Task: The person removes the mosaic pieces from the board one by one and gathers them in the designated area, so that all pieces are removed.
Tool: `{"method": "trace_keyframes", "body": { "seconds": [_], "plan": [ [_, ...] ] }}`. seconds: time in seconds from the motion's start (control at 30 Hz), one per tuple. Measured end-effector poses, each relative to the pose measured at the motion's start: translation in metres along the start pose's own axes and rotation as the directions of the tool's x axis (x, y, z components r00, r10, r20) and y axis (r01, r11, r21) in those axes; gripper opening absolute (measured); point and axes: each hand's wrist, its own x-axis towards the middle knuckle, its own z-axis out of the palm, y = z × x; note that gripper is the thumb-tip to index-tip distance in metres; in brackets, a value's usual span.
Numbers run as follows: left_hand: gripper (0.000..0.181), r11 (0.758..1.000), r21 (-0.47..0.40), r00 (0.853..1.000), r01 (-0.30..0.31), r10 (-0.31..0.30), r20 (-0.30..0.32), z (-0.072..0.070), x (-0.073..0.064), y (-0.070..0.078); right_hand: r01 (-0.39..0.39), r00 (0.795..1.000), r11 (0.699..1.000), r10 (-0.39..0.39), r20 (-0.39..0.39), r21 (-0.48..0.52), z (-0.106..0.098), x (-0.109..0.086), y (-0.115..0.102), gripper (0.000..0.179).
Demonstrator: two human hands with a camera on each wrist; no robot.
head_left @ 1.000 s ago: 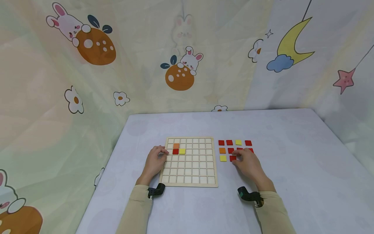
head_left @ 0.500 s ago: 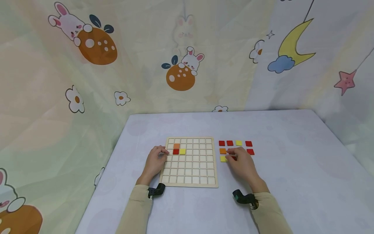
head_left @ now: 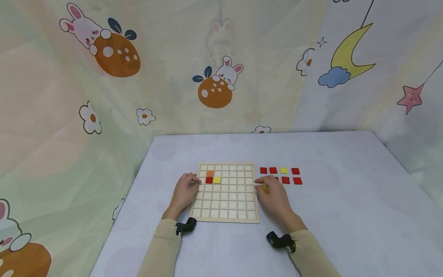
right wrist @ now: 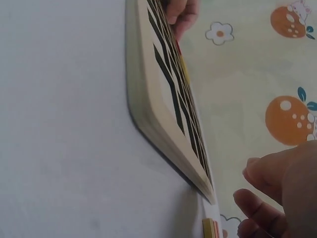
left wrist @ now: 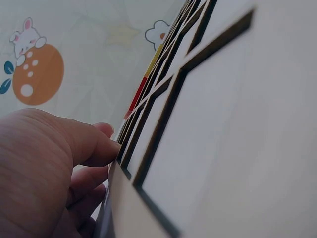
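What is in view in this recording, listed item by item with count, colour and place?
board: 1, pale wood with a grid, on the table
red tile, orange tile, yellow tile: 1 each, upper-left part of the board
loose tiles: at least 8, six red and two yellow, right of the board; some partly hidden
table: 1, pale lilac, under the board
patterned cloth: pale, behind and beside the table, printed with rabbits, flowers, a yellow moon and a pink star
wrist cameras: 2, black, one per wrist
sleeves: 2, beige, on both arms
left hand: 1, at the board's left edge
right hand: 1, near its right edge
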Motion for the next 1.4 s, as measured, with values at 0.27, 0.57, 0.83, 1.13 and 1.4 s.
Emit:
{"method": "trace_keyframes", "body": {
  "seconds": [0.27, 0.57, 0.83, 1.13, 1.4],
  "plan": [
    [0.009, 1.000, 0.004, 1.000, 0.011, -0.011, -0.001, -0.001, -0.002, 0.002, 0.063, 0.997, 0.998, -0.064, 0.038, 0.011, 0.013, -0.003, -0.014, 0.019],
    [0.010, 1.000, -0.004, 1.000, -0.004, 0.004, -0.001, -0.001, -0.002, -0.002, 0.092, 0.993, 0.996, -0.093, 0.078, 0.017, 0.025, -0.001, -0.026, 0.016],
    [0.013, 0.999, 0.007, 0.999, -0.046, 0.046, -0.022, -0.001, -0.002, 0.000, 0.091, 0.991, 0.996, -0.091, 0.098, 0.009, 0.030, 0.002, -0.034, 0.018],
    [0.016, 0.998, 0.003, 0.998, -0.055, 0.055, -0.026, -0.001, -0.003, 0.001, 0.108, 0.985, 0.994, -0.107, 0.132, -0.004, 0.038, 0.005, -0.042, 0.018],
    [0.018, 0.998, -0.014, 0.997, -0.058, 0.057, -0.049, -0.001, -0.002, 0.001, 0.142, 0.980, 0.990, -0.139, 0.145, -0.016, 0.042, 0.011, -0.051, 0.018]
  ]
}}
